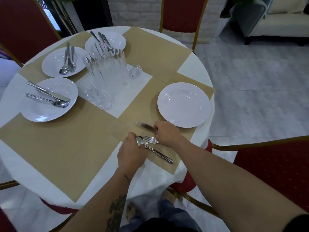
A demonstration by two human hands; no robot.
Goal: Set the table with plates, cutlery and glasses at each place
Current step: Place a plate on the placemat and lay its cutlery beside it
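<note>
On the near right placemat (133,114) an empty white plate (184,104) sits toward the table's right edge. Just in front of it my right hand (167,133) grips a knife (147,126) and a fork (150,139), both pointing left. My left hand (132,153) is closed on a spoon (155,150), whose handle points right toward me. Three other white plates (48,99) (64,61) (106,41) at the left and back each carry a set of cutlery. Tall clear glasses (107,71) stand upside down in a cluster at the centre.
Small glass coasters or dishes (105,101) (134,71) lie around the glasses. Beige placemats cover the round white-clothed table (192,67). Red chairs (275,166) (182,12) (21,22) ring it. A cream sofa (284,19) stands at the back right.
</note>
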